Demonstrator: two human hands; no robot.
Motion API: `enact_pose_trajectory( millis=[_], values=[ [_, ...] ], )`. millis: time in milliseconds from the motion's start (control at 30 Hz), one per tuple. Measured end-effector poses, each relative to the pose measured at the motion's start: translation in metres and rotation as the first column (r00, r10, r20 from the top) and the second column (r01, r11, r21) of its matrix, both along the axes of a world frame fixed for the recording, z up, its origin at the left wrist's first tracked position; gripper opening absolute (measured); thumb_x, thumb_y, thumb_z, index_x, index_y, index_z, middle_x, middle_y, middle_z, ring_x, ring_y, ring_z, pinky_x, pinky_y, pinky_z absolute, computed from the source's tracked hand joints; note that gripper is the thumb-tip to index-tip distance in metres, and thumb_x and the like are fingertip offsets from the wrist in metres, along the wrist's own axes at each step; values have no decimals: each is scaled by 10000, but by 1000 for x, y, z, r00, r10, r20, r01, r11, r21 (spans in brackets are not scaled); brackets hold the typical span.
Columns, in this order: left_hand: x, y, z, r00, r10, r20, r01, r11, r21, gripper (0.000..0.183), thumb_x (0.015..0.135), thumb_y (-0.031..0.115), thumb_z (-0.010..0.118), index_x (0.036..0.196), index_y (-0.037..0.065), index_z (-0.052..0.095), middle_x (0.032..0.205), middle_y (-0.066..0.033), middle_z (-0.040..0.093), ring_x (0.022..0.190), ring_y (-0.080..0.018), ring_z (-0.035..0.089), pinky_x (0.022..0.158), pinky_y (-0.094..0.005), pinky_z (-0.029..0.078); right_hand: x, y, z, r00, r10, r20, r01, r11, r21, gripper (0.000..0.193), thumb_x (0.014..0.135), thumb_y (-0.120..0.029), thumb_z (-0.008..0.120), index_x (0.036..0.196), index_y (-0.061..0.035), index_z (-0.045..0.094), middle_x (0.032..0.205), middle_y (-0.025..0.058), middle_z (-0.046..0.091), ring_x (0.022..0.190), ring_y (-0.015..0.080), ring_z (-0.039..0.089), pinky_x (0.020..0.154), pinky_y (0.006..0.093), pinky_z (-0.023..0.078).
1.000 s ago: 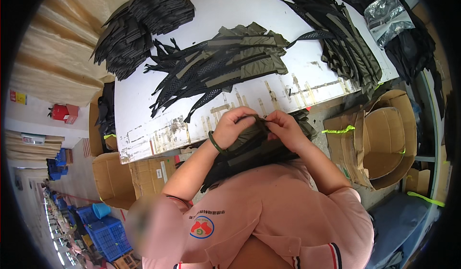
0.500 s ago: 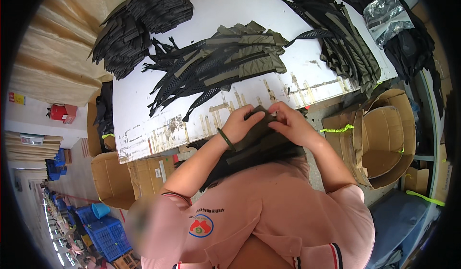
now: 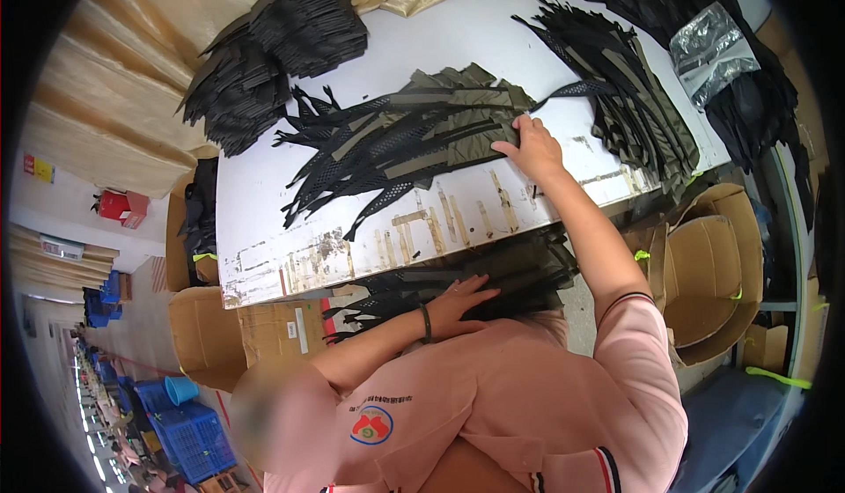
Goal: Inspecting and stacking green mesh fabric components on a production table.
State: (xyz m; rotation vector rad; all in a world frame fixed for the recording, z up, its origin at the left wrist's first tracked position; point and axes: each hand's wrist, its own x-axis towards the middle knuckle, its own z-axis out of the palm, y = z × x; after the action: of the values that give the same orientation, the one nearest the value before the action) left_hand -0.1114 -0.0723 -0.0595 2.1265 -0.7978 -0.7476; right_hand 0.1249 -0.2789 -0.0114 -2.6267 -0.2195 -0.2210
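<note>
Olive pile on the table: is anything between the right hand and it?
Nothing visible. The right hand already lies flat on the near end of the olive pile on the table, with no item between them. The left hand rests apart on the dark pieces in the lap, below the table edge.

A clear, crinkled plastic bag is lying at the far right end of the tabletop. Open brown cardboard boxes are standing right of the tabletop, another cardboard box below its left end. A small red and yellow sign is hanging on the left wall.
</note>
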Motion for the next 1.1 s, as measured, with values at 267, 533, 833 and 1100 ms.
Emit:
enact_pose_trajectory(
  millis=[267, 533, 833, 1100],
  values=[
    [29, 7, 34, 974, 211, 82, -184, 949, -258, 387, 832, 195, 696, 1189, 85, 595, 1251, -183, 550, 1183, -375, 501, 1026, -418, 385, 15, -3, -42, 1000, -7, 8, 8, 998, -69, 198, 854, -211, 644, 923, -46, 560, 926, 154, 605, 840, 337, 624, 738, 434, 511],
    [105, -11, 74, 624, 430, 652, -295, 903, -313, 323, 786, 139, 712, 1085, 65, 613, 1100, -147, 608, 1041, -336, 571, 889, -401, 457, -125, -9, 4, 969, 195, 150, -232, 925, 300, 122, 827, -62, 635, 857, -22, 524, 813, 180, 565, 725, 386, 581, 631, 443, 468],
    [99, -28, 67, 867, 422, 266, -394, 906, -152, 214, 828, 204, 689, 948, 52, 597, 862, -127, 641, 792, -302, 618, 689, -369, 483, -135, -19, 9, 910, 320, 264, -376, 905, 199, 207, 846, -63, 629, 1051, -57, 604, 861, 147, 638, 757, 341, 613, 684, 412, 502],
    [85, -22, 66, 844, 423, 329, -328, 893, -307, 135, 798, 97, 710, 866, 44, 606, 782, -118, 578, 720, -284, 575, 648, -339, 465, -123, -14, 31, 813, 521, 260, -547, 836, 38, 65, 740, -70, 620, 794, -85, 588, 694, 83, 573, 649, 327, 581, 599, 406, 453]
  ],
)
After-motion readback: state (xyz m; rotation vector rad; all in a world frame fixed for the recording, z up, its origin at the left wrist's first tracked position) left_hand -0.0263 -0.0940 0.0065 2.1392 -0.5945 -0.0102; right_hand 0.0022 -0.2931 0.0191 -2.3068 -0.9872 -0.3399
